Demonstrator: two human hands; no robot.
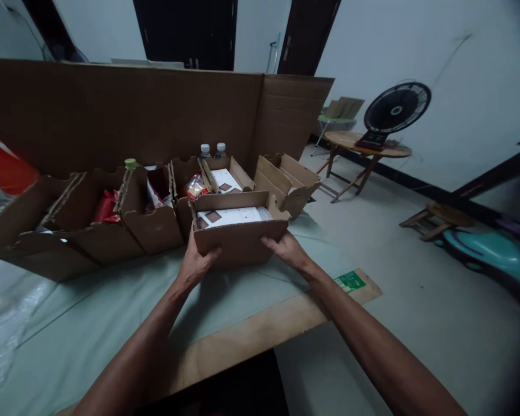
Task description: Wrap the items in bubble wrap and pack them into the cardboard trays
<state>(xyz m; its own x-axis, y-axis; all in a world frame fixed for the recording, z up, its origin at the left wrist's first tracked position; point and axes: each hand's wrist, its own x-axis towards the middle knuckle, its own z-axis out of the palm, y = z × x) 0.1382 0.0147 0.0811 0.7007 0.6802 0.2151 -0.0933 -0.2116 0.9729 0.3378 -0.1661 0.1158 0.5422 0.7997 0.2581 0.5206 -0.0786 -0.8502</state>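
From the head camera, both hands are gripping a small open cardboard box (238, 231) at the near edge of the row, about mid-table. The left hand (195, 263) is clasping its near left corner, fingers (210, 253) curled onto the front wall; the right hand (288, 248) is holding the near right corner, fingers wrapped against the front wall and underside. The box is sitting with its long axis running left to right, its open top facing up and its flaps standing. Inside, a white packet (231, 216) with a dark diamond mark is lying flat along the same axis.

The table (112, 300) is wearing a pale grey-green sheet, with a bare wooden edge showing on the near side and a green label (350, 281) sitting at its right corner. A tall sheet of cardboard (125, 112) is standing along the far side like a wall.

Counting the open boxes, five are showing: the held one, one just behind it with another white packet, one empty to the far right (286, 182), and two at the left holding red packs (106, 206). Two clear bottles with grey caps (212, 150) are standing behind the middle box, and one green cap (131, 163) is poking up at the left.

Beyond, on the pale floor, a round wooden side table (364, 151) is carrying one black fan (396, 110), with a low stool (442, 216) to the right.
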